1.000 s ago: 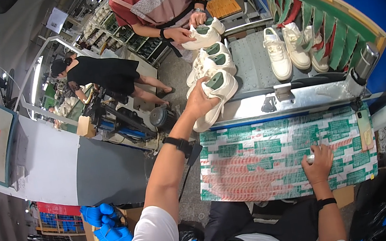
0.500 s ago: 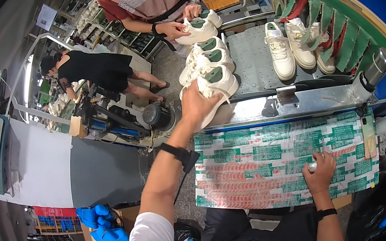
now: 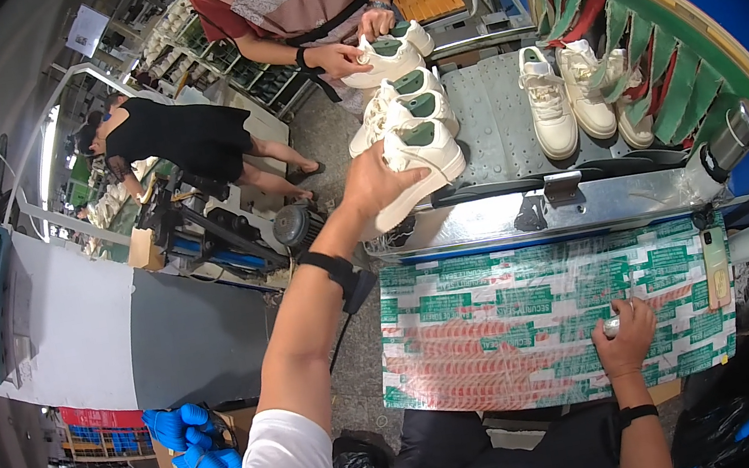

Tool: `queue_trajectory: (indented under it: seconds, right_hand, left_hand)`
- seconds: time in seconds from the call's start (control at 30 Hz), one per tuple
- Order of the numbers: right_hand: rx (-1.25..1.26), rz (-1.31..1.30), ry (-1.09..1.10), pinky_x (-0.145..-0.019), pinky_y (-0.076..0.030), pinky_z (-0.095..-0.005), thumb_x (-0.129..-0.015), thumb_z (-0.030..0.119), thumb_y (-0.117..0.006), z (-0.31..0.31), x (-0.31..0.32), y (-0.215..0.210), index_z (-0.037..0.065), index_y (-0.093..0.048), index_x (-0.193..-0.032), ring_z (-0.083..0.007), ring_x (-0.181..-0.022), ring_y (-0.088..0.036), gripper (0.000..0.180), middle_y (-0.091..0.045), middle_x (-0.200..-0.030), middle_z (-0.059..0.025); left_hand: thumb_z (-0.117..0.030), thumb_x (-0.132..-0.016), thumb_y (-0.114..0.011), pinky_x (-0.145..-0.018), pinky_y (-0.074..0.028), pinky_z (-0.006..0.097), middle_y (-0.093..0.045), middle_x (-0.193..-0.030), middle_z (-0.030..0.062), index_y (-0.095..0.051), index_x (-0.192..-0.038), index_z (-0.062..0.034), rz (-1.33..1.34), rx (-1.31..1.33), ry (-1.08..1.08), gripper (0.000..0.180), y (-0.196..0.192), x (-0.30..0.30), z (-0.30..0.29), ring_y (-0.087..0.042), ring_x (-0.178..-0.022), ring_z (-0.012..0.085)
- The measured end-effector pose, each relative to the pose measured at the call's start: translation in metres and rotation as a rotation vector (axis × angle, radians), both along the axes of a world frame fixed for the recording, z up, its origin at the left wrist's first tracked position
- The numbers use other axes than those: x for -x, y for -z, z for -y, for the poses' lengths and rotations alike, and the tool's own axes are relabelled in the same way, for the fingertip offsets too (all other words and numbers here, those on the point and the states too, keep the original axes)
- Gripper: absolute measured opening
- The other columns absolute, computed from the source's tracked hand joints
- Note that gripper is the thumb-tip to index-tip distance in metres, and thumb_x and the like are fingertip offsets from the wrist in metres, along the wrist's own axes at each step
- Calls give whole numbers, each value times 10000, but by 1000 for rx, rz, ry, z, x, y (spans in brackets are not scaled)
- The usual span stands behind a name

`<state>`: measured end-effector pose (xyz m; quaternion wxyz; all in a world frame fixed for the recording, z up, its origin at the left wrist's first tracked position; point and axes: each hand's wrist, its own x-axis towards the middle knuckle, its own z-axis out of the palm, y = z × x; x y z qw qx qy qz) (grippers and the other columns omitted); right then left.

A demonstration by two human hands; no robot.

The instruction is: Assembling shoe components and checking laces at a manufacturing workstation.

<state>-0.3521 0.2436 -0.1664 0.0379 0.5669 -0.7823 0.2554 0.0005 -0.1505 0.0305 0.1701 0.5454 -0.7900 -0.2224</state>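
White leather-look sneaker [image 3: 417, 163] with green lining sits at the near left corner of the grey studded conveyor deck [image 3: 493, 117], sole overhanging the metal front rail [image 3: 537, 208]; left hand [image 3: 375, 185] wraps its heel side, fingers curled round it. Risk: grip is one-sided and the shoe hangs off the edge, so a slack hold could tip it to the floor, or a drag could knock the next sneaker pair [image 3: 403, 107] touching behind. Right hand [image 3: 628, 336] rests on the printed green-and-red sheet [image 3: 504, 311], fingers closed narrow on a small pale tube-like item, too small to identify. Two cream high-tops [image 3: 568, 95] stand apart, further right. Co-worker's hands [image 3: 346, 54] hold another white sneaker at the far end. Green-red scalloped guard [image 3: 658, 42] arcs behind the belt
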Motion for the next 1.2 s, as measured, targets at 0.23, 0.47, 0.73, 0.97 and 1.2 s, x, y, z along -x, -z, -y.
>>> queue_trajectory:
  seconds: [0.23, 0.47, 0.73, 0.97, 1.2]
  right_hand:
    - [-1, 55, -10, -1059, -450, -553, -790, 224, -844, 0, 1, -4, 79, -697, -1201, -407, -1184, -575, 461, -603, -1239, -166]
    - [4, 37, -8, -1057, -449, -555, -798, 234, -847, -2, 2, -1, 77, -700, -1193, -407, -1184, -577, 450, -608, -1246, -169]
    - [-14, 29, -6, -1068, -448, -557, -797, 250, -849, 3, 2, -2, 88, -704, -1204, -406, -1200, -575, 461, -609, -1259, -168]
    - [-28, 13, -1, -1075, -449, -552, -798, 253, -854, -2, 1, 1, 96, -711, -1209, -399, -1213, -575, 462, -606, -1276, -165]
    - [-17, -5, -8, -1075, -449, -550, -816, 272, -851, -1, 1, -1, 99, -713, -1220, -390, -1204, -579, 461, -607, -1269, -158]
  left_hand:
    - [-423, -742, -979, -1163, -500, 465, -695, -1438, 236, -632, -1406, -25, -77, 125, -127, 849, 24, 13, -41, -651, -1359, 394]
    - [-421, -684, -1023, -1240, -402, 507, -599, -1529, 298, -602, -1451, 0, 108, 435, -254, 971, 53, 31, -53, -538, -1463, 442]
    - [-275, -729, -978, -1004, -578, 443, -820, -1162, 184, -790, -1220, -57, 33, 447, -21, 569, 25, 18, -28, -767, -1105, 391]
    - [-485, -730, -974, -961, -595, 456, -827, -1090, 213, -799, -1196, -6, 277, 424, 3, 691, 17, 0, 22, -795, -1035, 375]
    - [-447, -745, -959, -964, -592, 450, -816, -1119, 227, -770, -1178, 22, 163, 271, 19, 666, 15, 4, 20, -779, -1064, 396]
